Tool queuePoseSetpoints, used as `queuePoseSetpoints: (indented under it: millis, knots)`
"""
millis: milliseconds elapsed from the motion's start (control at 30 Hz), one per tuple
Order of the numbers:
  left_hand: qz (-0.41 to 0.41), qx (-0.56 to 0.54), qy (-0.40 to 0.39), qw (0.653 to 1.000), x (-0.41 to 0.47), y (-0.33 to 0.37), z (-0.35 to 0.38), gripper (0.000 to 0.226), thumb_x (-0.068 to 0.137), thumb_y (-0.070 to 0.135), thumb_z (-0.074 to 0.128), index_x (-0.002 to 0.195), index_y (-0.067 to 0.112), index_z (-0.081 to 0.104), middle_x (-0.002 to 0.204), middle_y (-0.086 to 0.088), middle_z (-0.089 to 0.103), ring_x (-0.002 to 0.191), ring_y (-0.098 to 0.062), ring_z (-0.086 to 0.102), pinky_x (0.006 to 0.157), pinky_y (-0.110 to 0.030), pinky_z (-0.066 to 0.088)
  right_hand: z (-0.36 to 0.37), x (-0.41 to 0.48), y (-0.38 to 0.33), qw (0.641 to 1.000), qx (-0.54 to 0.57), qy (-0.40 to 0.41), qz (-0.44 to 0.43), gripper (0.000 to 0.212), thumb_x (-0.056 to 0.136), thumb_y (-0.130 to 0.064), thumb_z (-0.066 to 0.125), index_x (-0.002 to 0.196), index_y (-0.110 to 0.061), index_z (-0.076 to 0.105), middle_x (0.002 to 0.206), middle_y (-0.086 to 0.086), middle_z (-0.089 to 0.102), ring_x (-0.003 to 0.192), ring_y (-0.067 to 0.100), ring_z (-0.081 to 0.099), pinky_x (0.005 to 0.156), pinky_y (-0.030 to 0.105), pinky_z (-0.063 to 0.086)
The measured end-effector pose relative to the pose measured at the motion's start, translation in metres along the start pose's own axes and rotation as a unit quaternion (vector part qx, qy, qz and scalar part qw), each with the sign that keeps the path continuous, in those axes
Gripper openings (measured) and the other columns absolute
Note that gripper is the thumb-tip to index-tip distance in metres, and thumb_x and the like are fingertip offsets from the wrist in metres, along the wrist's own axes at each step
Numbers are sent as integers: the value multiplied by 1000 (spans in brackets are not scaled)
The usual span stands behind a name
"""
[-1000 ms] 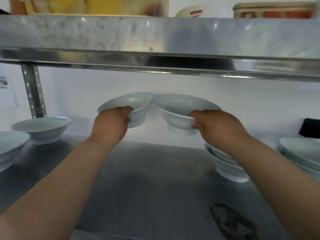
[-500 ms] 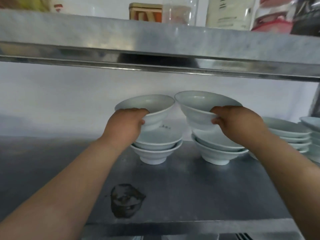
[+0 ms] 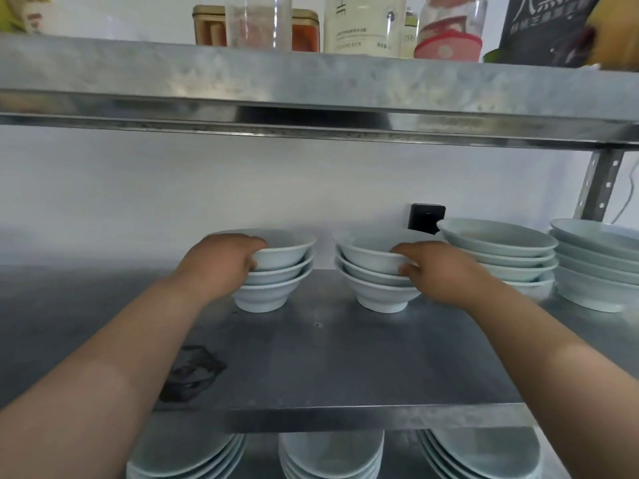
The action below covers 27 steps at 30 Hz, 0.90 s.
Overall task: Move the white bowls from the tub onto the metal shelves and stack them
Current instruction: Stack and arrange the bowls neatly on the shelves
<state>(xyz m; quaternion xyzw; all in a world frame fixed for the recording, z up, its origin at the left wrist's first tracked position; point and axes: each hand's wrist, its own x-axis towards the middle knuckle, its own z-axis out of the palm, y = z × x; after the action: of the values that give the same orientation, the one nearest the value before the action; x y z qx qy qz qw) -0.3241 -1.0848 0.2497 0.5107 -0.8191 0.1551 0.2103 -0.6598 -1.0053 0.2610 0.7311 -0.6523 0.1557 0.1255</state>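
2 stacks of 3 white bowls each, upright and near each other without touching, toward the back of the middle shelf (image 3: 328,371). On the left stack (image 3: 273,288), top bowl nested level in the 2 beneath, gripped at its near rim by the left hand (image 3: 221,261), thumb over the edge and fingers curled against the outer wall. On the right stack (image 3: 377,288), top bowl nested likewise, pinched at its near right rim by the right hand (image 3: 435,271), thumb on the lip, fingers curled beneath. Further right, a taller stack of wider bowls (image 3: 501,250), then another stack (image 3: 594,267) at the frame edge. Behind, a black wall socket (image 3: 426,217), partly covered by the taller stack's rim. At front left of the shelf, a dark stain (image 3: 197,371), partly under the left forearm. Below, 3 stacks of white dishes (image 3: 332,454). Above, on the upper shelf (image 3: 311,81), a tin (image 3: 304,29), a clear jar (image 3: 257,22), a white bottle (image 3: 359,22), a red-labelled jar (image 3: 449,32) and a dark packet (image 3: 539,29).
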Motion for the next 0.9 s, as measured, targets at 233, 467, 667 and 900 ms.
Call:
queuePoseSetpoints:
  millis: [233,467,667,900]
  knots:
    - [-6,-34,-109,993,-4,0,-5,43,75,50,22,87,21,52,80,2,57,81,-22,55,75,-37,47,3,-2,8,998,54,1,-26,29,94,-52,49,82,-26,53,73,-1,58,74,16,54,63,31,40]
    - [129,-56,186,973,-11,60,1,32,83,34,50,107,18,64,101,-2,63,97,-25,54,85,-32,40,0,7,13,995,86,47,-17,13,93,-21,55,80,-18,57,83,-11,67,85,18,61,70,32,48]
    - [173,-65,76,980,7,136,43,52,83,32,64,131,16,53,125,-6,56,116,-28,52,97,-39,45,-37,-7,15,981,92,167,-40,19,94,-32,60,98,-14,66,83,0,64,80,21,55,67,33,36]
    - [165,-5,-62,984,55,161,48,28,82,30,65,107,21,59,106,-8,64,99,-31,60,76,-32,45,-68,-53,19,985,71,152,-28,20,96,-34,57,102,-16,66,86,1,62,84,21,53,73,34,41]
